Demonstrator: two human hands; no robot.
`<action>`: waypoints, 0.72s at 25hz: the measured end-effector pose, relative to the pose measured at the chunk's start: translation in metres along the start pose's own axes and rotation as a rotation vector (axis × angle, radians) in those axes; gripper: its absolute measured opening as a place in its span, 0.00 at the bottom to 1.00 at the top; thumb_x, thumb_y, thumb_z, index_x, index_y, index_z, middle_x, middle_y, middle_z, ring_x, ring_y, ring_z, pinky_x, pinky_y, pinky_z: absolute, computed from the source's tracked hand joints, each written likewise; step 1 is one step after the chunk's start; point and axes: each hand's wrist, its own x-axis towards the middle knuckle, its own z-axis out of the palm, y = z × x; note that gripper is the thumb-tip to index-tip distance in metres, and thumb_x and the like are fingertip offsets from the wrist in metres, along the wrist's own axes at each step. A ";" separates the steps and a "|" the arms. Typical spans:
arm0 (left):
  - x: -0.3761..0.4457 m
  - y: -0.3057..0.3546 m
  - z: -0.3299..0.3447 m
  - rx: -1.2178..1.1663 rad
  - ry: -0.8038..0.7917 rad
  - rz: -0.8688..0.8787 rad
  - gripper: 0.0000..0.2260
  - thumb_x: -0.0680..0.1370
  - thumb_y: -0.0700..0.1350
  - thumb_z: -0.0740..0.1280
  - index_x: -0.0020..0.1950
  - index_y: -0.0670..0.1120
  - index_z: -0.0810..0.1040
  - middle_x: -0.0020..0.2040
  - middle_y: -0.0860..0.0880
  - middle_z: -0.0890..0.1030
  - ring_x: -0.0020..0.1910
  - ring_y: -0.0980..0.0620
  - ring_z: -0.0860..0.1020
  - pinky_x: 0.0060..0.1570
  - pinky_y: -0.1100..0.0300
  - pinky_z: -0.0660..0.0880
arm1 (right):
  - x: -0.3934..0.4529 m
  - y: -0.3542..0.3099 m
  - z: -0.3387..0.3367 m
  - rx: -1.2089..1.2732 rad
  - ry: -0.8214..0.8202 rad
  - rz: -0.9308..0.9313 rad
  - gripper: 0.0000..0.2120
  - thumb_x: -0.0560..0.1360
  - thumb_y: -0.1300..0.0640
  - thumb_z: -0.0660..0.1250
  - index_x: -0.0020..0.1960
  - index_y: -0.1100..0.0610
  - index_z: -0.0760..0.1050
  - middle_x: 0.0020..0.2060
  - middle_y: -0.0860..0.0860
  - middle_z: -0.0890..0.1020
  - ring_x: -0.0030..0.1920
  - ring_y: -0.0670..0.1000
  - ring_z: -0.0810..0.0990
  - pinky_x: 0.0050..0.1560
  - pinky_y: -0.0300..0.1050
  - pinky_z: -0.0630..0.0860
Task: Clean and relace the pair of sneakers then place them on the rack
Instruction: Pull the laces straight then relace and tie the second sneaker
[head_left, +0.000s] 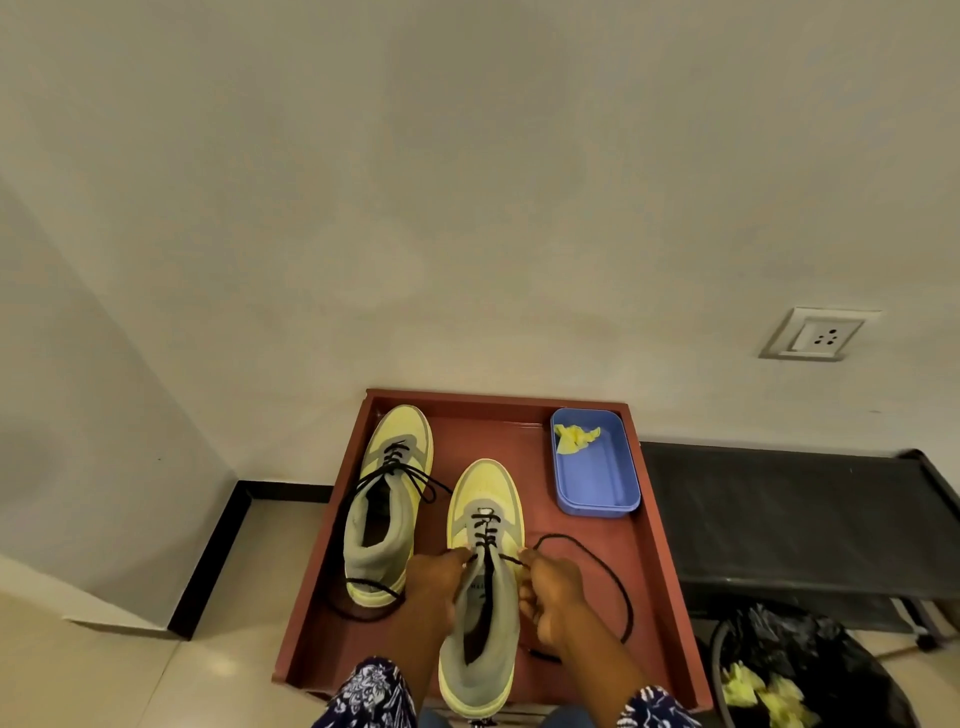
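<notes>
Near sneaker (480, 587) lies toe-away on the red surface (660, 571), long axis between your hands, left hand (434, 590) and right hand (550, 597) each pinching black lace (597, 558) (right side trails the slack)

Blue tub (597, 483) holding yellow wipe (575, 438); wall socket (821, 335) upper right; black bin bag (810, 670) lower right.

no legible txt, print on near sneaker (480, 597) tongue too blurred to read
</notes>
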 end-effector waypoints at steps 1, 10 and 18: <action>-0.001 0.002 0.000 -0.029 -0.036 -0.011 0.07 0.73 0.37 0.69 0.37 0.35 0.75 0.33 0.41 0.77 0.31 0.45 0.75 0.36 0.54 0.75 | -0.001 -0.002 0.000 0.023 -0.012 -0.025 0.08 0.76 0.61 0.63 0.37 0.59 0.71 0.25 0.51 0.68 0.22 0.46 0.60 0.22 0.37 0.58; -0.002 0.001 0.008 0.376 -0.130 0.606 0.05 0.77 0.41 0.64 0.45 0.46 0.79 0.43 0.46 0.82 0.44 0.49 0.79 0.49 0.52 0.76 | -0.010 -0.016 0.007 -0.139 -0.090 -0.479 0.07 0.75 0.58 0.66 0.38 0.56 0.76 0.31 0.49 0.75 0.33 0.46 0.70 0.36 0.40 0.68; -0.004 0.010 -0.001 0.517 -0.340 0.660 0.11 0.75 0.42 0.66 0.34 0.51 0.80 0.29 0.52 0.80 0.31 0.59 0.75 0.36 0.62 0.70 | -0.007 -0.030 0.011 -0.505 -0.310 -0.593 0.10 0.77 0.58 0.62 0.54 0.56 0.80 0.52 0.52 0.79 0.54 0.49 0.77 0.47 0.30 0.71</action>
